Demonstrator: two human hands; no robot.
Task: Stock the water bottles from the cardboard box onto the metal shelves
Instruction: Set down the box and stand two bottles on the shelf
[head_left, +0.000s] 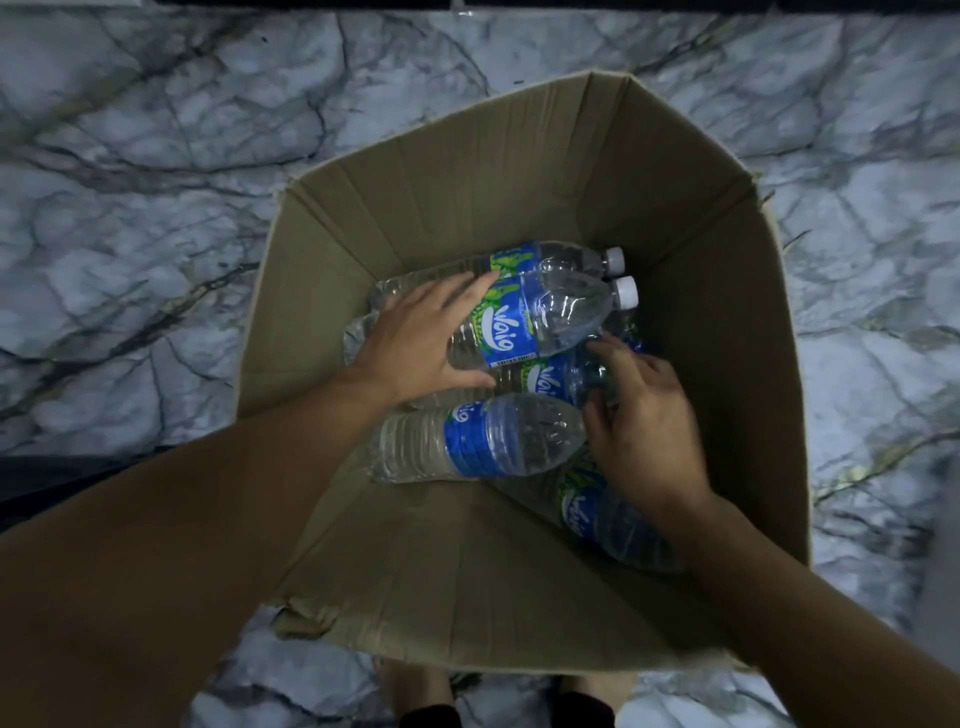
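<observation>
Deep in the cardboard box (467, 182), the left hand (415, 338) wraps its grip round the topmost bottle (524, 322), ready to lift; the right hand (639, 421) curls onto a lower bottle (548, 376) just beneath that grip.

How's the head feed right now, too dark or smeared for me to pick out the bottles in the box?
Head view: dim overall, with the right inner wall of the cardboard box in shadow; the wide-angle lens bows the box edges; the right hand is slightly motion-blurred, the left hand sharper; the label on the top bottle is legible; only small highlights on the clear plastic, no washout.
</observation>
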